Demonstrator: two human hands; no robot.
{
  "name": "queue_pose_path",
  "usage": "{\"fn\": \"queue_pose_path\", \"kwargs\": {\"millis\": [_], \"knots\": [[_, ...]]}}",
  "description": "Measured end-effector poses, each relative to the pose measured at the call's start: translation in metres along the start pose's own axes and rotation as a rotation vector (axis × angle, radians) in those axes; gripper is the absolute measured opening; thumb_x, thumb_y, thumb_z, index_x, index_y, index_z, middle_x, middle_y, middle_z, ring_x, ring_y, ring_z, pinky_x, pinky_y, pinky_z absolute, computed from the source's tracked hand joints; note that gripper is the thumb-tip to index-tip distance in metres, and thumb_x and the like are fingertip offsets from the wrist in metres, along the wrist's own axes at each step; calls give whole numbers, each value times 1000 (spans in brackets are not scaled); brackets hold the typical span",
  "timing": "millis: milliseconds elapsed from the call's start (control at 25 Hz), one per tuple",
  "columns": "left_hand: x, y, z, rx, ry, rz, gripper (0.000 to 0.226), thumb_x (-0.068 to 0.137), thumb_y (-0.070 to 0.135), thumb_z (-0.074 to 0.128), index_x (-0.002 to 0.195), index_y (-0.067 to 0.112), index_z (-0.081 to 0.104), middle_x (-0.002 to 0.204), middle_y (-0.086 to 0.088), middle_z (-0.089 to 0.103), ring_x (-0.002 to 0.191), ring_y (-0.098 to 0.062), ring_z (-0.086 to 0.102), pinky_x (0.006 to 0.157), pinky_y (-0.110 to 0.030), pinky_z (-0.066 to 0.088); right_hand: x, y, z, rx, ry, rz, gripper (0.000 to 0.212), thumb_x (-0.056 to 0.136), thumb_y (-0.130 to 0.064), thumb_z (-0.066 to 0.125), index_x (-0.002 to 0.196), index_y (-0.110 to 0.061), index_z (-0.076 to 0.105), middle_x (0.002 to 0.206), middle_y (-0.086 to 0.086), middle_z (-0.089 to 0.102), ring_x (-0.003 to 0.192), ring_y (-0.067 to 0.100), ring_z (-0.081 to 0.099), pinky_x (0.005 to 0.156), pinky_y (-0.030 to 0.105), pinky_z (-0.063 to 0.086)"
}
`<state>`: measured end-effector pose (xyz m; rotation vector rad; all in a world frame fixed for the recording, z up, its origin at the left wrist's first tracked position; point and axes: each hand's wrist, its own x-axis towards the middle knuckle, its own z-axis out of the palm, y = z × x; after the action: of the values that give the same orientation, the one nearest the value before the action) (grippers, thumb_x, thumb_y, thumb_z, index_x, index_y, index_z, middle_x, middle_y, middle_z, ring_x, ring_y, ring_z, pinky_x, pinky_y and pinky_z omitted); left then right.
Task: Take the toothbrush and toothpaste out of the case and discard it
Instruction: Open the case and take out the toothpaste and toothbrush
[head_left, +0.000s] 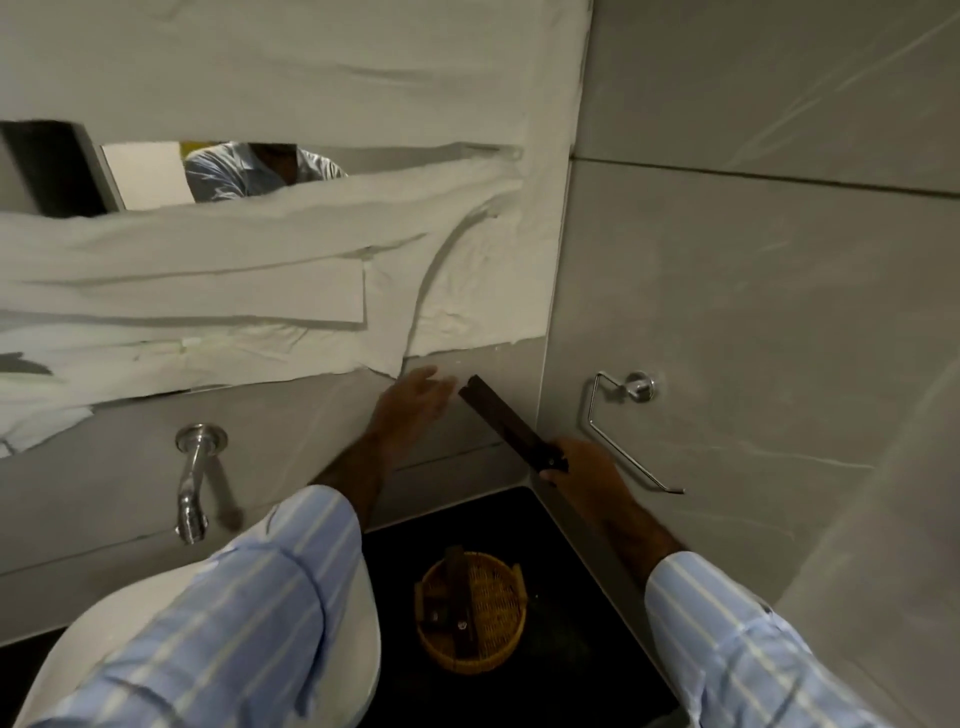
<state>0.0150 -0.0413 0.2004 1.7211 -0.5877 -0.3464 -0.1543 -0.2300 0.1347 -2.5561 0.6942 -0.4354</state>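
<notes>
A long dark case (506, 425) is gripped at its lower end by the right hand (576, 467), fingers curled shut around it. The case is held tilted, upper end pointing up and left toward the wall, close to the corner of the grey tiled walls. Whether the upper end is open cannot be told; no toothbrush or toothpaste can be made out.

The left hand (410, 402) is held just left of the case's upper end, fingers loosely extended, nothing gripped. Contact between its fingertips and the case end cannot be confirmed; they are at least just beside it.

Both forearms are covered by light blue striped sleeves (249, 597).

Below, a woven wicker basket (498, 644) is seen on the dark countertop (566, 530), with dark box-like items (460, 597) stood inside; their contents are not readable.

A white basin (371, 639) is partly hidden under the left sleeve. A chrome tap (192, 488) is mounted on the back wall to the left. A chrome holder ring (623, 431) is fixed on the right wall, just beyond the right hand. The mirror (150, 174) above is mostly covered by white paper (260, 260).
</notes>
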Motion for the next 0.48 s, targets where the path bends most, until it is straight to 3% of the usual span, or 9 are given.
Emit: {"fn": "queue_pose_path", "kwargs": {"millis": [80,160,280,480], "knots": [[1,13,-12,-150,-79,-15,43,91,25,65,128,4,59,115,-20,70,100,-31,71,83,-33,61,-2,-4,-5,-12,12,-29,33,81,-20,72,113,-16,69,106,9,73,99,29,67,77,24,39],[1,19,-22,-152,-175,25,30,90,18,66,114,0,68,108,-23,71,99,-33,72,77,-31,62,-4,-8,-8,-4,40,-47,32,81,-21,73,113,-16,70,105,9,74,99,29,68,78,25,41],[1,24,-29,-135,-258,46,24,88,16,68,103,-2,73,108,-24,72,99,-34,72,78,-32,62,-7,-12,-13,6,78,-95,32,81,-20,73,112,-16,70,103,8,75,96,26,69,78,25,42],[0,27,-30,-146,-333,23,24,88,13,66,102,-5,73,111,-26,70,98,-32,73,79,-32,61,-9,-13,-19,20,86,-146,31,84,-17,71,115,-15,68,106,8,72,98,24,66,81,25,41]]}}
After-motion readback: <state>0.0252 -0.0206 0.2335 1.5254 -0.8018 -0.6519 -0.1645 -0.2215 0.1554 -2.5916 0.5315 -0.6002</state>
